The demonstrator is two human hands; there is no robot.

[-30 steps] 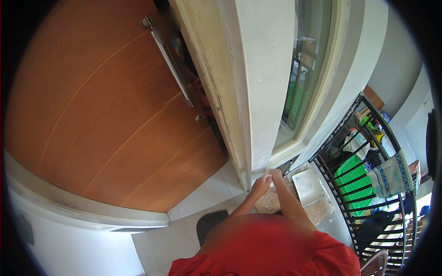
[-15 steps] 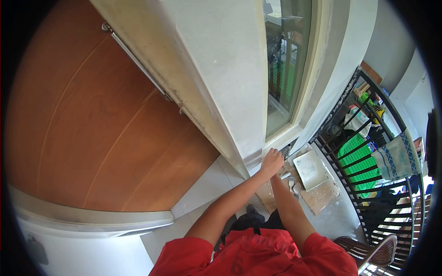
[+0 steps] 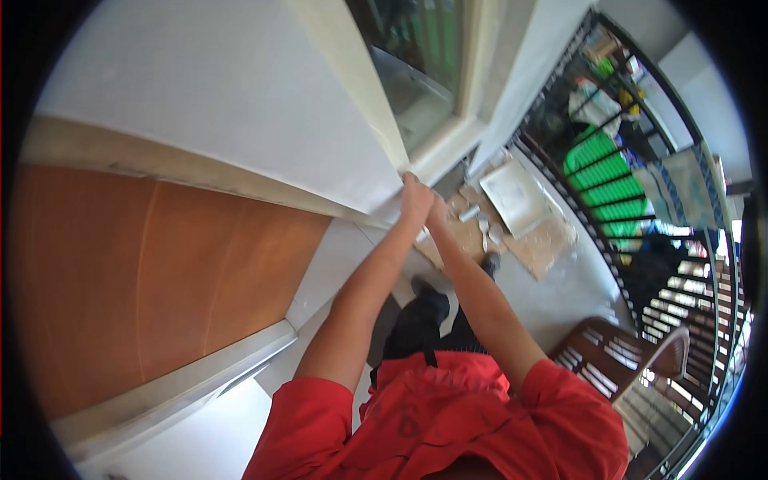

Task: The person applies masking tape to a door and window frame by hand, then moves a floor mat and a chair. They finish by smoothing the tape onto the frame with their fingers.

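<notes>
My left hand (image 3: 414, 200) is closed near the bottom corner of the window frame (image 3: 438, 162), in front of the pale wall (image 3: 264, 88). Right beside it and partly behind it is my right hand (image 3: 438, 213), its fingers also curled. Whatever the two hands grip is hidden by them and by blur. Beyond the hands, a white paint tray (image 3: 512, 192) rests on a stained sheet of cardboard (image 3: 534, 254). Small light-coloured tools (image 3: 483, 230) lie on the cardboard beside the tray.
A brown door (image 3: 160, 264) stands to the left. Black railing (image 3: 676, 104) curves along the right, with a green basket (image 3: 596, 176) behind it and a patterned cloth (image 3: 680, 188) draped over it. A brown chair (image 3: 600, 352) sits at lower right.
The view has turned and tilted, so the door, window and tray sit elsewhere in it. Both hands stay close together at the wall corner. One foot now shows farther forward, by the cardboard.
</notes>
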